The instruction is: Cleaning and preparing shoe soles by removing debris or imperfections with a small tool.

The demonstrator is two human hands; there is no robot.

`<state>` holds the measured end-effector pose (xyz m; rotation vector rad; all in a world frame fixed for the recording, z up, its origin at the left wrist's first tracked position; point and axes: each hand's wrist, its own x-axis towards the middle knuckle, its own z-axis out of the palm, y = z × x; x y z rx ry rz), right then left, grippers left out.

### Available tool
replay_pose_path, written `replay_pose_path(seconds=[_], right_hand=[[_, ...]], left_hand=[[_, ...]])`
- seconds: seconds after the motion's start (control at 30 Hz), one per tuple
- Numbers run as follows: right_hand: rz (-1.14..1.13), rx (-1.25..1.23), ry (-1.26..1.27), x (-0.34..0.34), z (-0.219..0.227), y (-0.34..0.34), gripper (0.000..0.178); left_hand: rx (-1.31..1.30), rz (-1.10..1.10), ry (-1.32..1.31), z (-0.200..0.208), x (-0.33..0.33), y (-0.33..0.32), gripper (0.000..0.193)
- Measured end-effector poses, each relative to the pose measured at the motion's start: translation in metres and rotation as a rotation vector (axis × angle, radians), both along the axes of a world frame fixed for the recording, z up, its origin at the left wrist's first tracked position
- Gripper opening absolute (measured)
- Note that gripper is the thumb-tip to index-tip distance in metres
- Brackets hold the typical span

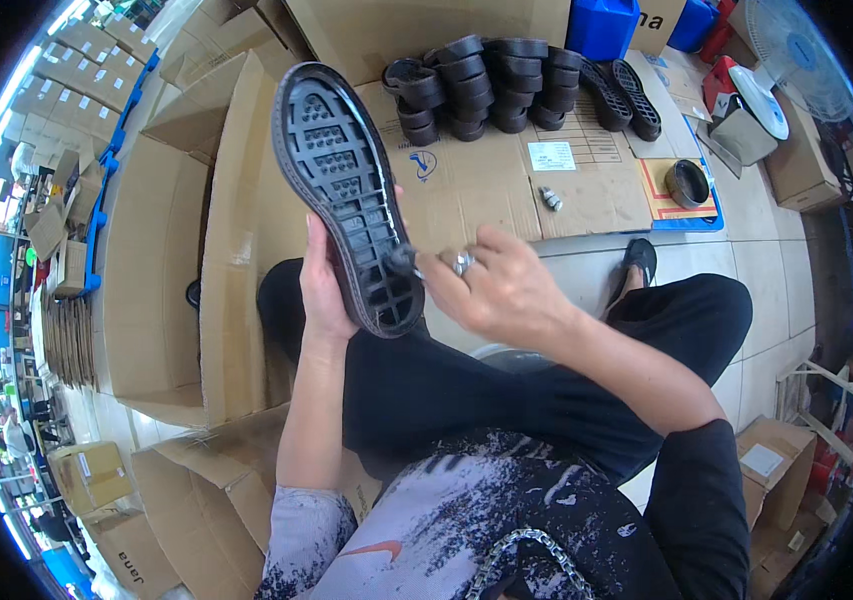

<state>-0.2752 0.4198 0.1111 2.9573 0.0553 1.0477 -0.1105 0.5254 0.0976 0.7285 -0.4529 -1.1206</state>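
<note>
My left hand (320,275) grips a black shoe sole (338,150) by its narrow heel part, thumb along the left edge, and other fingers mostly behind it. The sole stands tilted up, its hollow, ribbed side with studs facing me, and its right rim looks shiny. My right hand (499,283), a ring on one finger, pinches a small dark brush-like applicator (402,259). Its dark tip meets the sole at the right side of the heel part; my fingers hide most of it.
Beyond, stacked dark soles (461,85) and a pair of soles (630,98) lie on a cardboard-covered surface (481,190). A small metal piece (550,198) and a dark round bowl (687,184) are there too. Left stands a large open carton (161,270); a fan (796,60) is far right.
</note>
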Motion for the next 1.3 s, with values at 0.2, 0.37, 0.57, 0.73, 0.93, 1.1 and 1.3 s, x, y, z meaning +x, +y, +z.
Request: replay_pose_path(seconds=[0.2, 0.37, 0.57, 0.73, 0.93, 1.1, 1.3], right_hand=[[0.136, 0.302, 0.106, -0.014, 0.005, 0.015, 0.025], [0.259, 0.826, 0.241, 0.008, 0.011, -0.012, 0.021], [0.169, 0.813, 0.167, 0.046, 0.023, -0.054, 0.022], [0.045, 0.276, 0.012, 0.043, -0.003, -0.043, 0.019], [0.129, 0.279, -0.063, 0.001, -0.021, -0.002, 0.028], [0.169, 0.829, 0.293, -0.002, -0.004, -0.025, 0.019], [0.07, 1.075, 0.368, 0.017, 0.001, -0.078, 0.026]], left_hand=[[-0.098, 0.018, 0.001, -0.003, 0.01, -0.003, 0.066], [-0.082, -0.058, 0.017, -0.014, -0.003, -0.013, 0.063], [0.069, -0.055, 0.124, -0.026, -0.01, -0.01, 0.053], [0.115, 0.041, 0.208, -0.034, -0.012, -0.013, 0.055], [-0.045, 0.0, 0.226, -0.038, 0.001, -0.021, 0.059], [0.008, -0.014, 0.258, -0.043, 0.003, -0.028, 0.06], [0.251, 0.071, 0.206, -0.063, 0.011, -0.037, 0.051]])
